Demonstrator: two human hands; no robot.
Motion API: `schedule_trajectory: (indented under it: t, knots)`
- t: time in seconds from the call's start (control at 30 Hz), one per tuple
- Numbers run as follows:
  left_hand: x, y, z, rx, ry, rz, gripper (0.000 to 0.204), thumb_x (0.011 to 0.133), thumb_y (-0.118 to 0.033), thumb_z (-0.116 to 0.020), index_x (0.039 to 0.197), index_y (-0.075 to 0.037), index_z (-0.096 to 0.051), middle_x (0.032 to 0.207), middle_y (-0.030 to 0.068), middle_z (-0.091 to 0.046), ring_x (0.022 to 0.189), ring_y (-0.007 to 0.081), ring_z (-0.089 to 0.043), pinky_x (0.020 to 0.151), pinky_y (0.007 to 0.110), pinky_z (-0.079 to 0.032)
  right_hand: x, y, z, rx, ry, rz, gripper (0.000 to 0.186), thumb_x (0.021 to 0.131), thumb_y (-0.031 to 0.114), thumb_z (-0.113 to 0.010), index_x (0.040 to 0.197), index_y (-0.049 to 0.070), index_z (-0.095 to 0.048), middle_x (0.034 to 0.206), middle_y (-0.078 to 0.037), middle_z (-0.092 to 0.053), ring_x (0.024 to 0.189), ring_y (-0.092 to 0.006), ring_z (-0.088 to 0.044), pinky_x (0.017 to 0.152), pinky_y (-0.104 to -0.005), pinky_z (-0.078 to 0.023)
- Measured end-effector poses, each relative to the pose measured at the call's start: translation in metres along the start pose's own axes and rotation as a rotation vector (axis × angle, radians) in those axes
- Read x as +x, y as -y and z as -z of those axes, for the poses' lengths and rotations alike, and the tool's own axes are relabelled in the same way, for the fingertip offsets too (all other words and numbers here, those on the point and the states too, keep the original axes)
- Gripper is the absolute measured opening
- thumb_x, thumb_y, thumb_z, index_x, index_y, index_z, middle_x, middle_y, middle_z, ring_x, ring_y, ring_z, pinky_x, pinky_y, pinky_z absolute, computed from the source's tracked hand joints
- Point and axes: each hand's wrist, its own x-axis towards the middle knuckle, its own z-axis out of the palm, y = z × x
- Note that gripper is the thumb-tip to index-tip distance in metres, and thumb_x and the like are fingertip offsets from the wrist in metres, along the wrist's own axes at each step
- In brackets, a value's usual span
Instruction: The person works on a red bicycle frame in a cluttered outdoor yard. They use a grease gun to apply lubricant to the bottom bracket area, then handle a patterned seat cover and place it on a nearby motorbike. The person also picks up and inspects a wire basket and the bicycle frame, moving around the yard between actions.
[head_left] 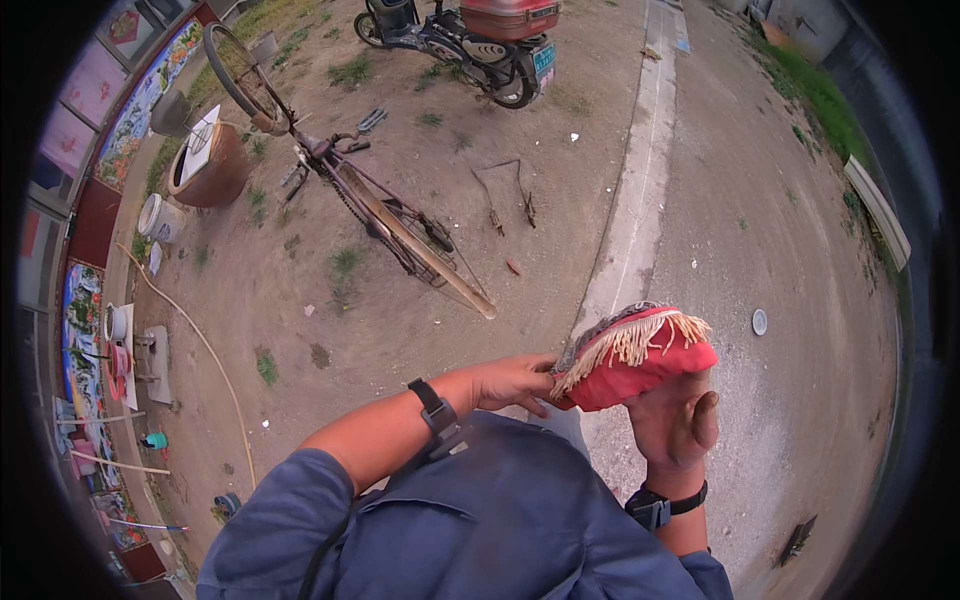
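Red cloth [648, 377] trimmed with a pale fringe [632, 342] hangs between a person's two bare hands, held up in front of the body and above a concrete strip [640, 190]. The left hand [508, 384] pinches its left end; the right hand [672, 422] props it from below, thumb standing clear, other fingers hidden behind or inside the cloth, so their grip cannot be told. A good hold here likely lets the right palm bear the load while the left pinch stays light, with strands free of the fingertips; squeezed from both ends, soft cloth could buckle. Beyond, on the dirt, a bicycle [385, 215] points one wheel toward the person, near a bent rod [519, 175]. A scooter [480, 50] with a red box [508, 17] stands farther off; a brown pot [222, 172] and a bucket [160, 219] sit at left.
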Motion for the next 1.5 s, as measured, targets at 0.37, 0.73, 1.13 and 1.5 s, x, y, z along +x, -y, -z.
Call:
schedule_trajectory:
  t: [0.37, 0.73, 1.13, 1.5]
  knots:
    - [0.124, -0.143, 0.001, -0.318, -0.245, -0.368, 0.058, 0.095, -0.019, -0.070, 0.144, -0.007, -0.043, 0.133, 0.0089, -0.061, 0.114, 0.0210, -0.065, 0.093, 0.039, -0.056, 0.167, 0.116, 0.132, 0.024, 0.143, -0.087, 0.072, 0.099, 0.050, -0.057, 0.157, 0.013, -0.033, 0.159, -0.014, -0.040, 0.144, -0.0378, -0.041, 0.116, -0.0599, -0.035]
    - [0.242, -0.305, 0.104, -0.437, -0.406, -0.488, 0.057, 0.092, -0.004, -0.070, 0.142, -0.003, -0.042, 0.129, 0.0099, -0.061, 0.113, 0.0201, -0.065, 0.097, 0.037, -0.055, 0.368, 0.151, 0.256, 0.121, -0.147, -0.315, 0.063, 0.100, 0.039, -0.061, 0.151, 0.008, -0.042, 0.150, -0.010, -0.051, 0.138, -0.0272, -0.050, 0.115, -0.0435, -0.041]
    - [0.321, -0.486, 0.191, -0.226, -0.628, -0.481, 0.065, 0.083, 0.007, -0.064, 0.144, 0.000, -0.041, 0.135, 0.0108, -0.055, 0.125, 0.0200, -0.056, 0.107, 0.036, -0.047, 0.625, 0.185, 0.336, 0.087, -0.244, -0.380, 0.067, 0.107, 0.051, -0.038, 0.151, 0.001, -0.039, 0.152, -0.018, -0.048, 0.139, -0.0348, -0.047, 0.117, -0.0498, -0.037]
    - [0.375, -0.650, 0.274, 0.064, -1.064, -0.604, 0.061, 0.085, 0.000, -0.065, 0.144, -0.006, -0.051, 0.122, 0.0080, -0.065, 0.106, 0.0127, -0.064, 0.083, 0.029, -0.056, 0.929, 0.197, 0.346, -0.114, 0.111, -0.639, 0.061, 0.108, 0.045, -0.038, 0.150, 0.000, -0.041, 0.150, -0.018, -0.050, 0.136, -0.0330, -0.050, 0.115, -0.0482, -0.040]
